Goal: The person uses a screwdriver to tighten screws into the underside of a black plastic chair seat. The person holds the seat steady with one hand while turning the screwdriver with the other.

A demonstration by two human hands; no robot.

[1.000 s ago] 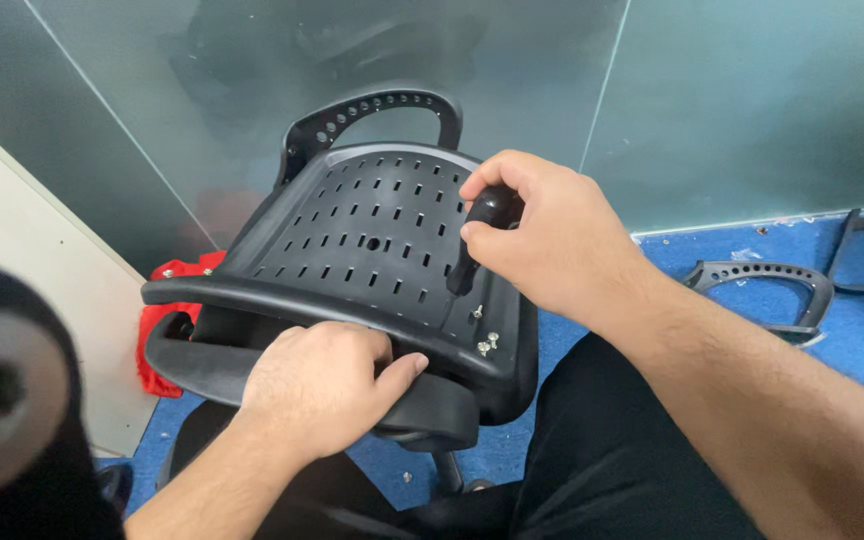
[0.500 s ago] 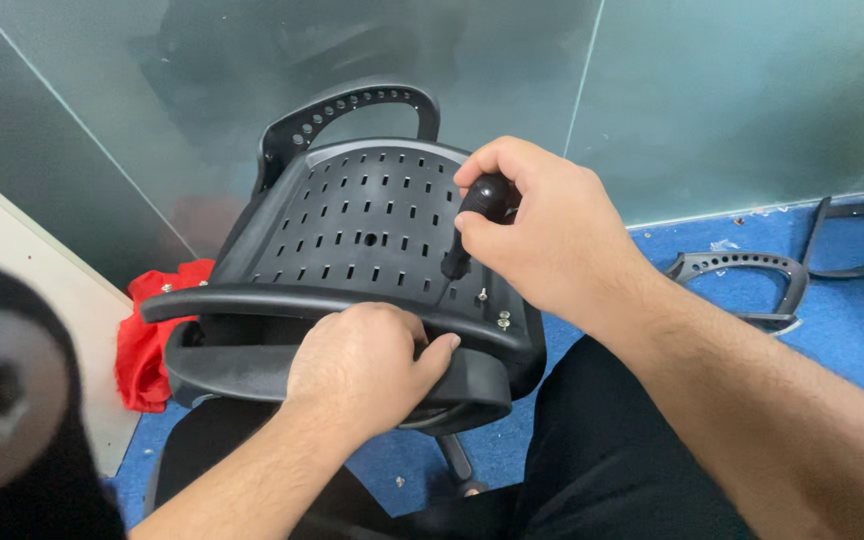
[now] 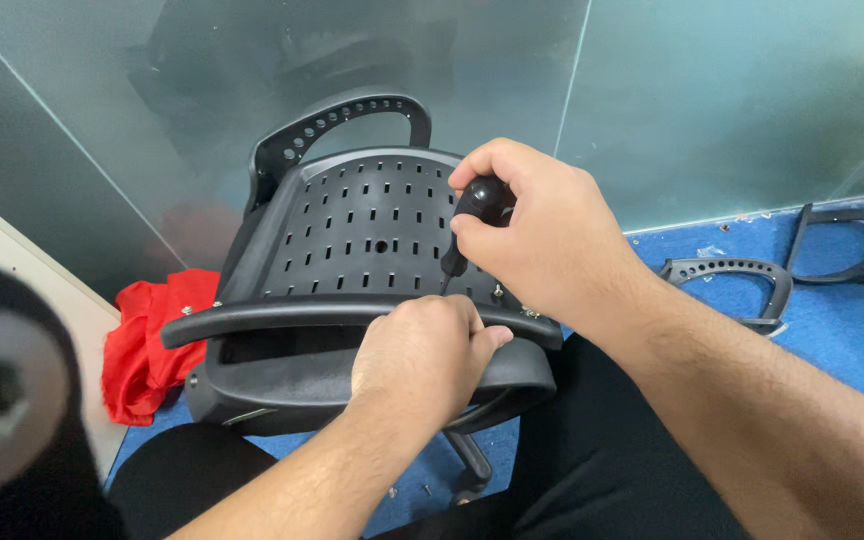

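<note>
Red cloth [image 3: 147, 345] on floor, left of left hand, clear of work. Left hand [image 3: 422, 355] clamped over armrest bar [image 3: 252, 315], pinning it against chair seat [image 3: 362, 230] so joint stays put. Just above it, right hand [image 3: 542, 235] closed round black screwdriver [image 3: 472, 220], tip down by left knuckles at bracket. Spare armrests [image 3: 732, 280] on blue floor right of right hand, within reach.

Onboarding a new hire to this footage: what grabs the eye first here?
Dead centre, the black perforated chair seat, tipped up, with the right hand gripping a black-handled screwdriver on it. Just below, the left hand clamps the armrest. A red cloth lies lower left; loose armrests lie on the blue floor, right.
</note>
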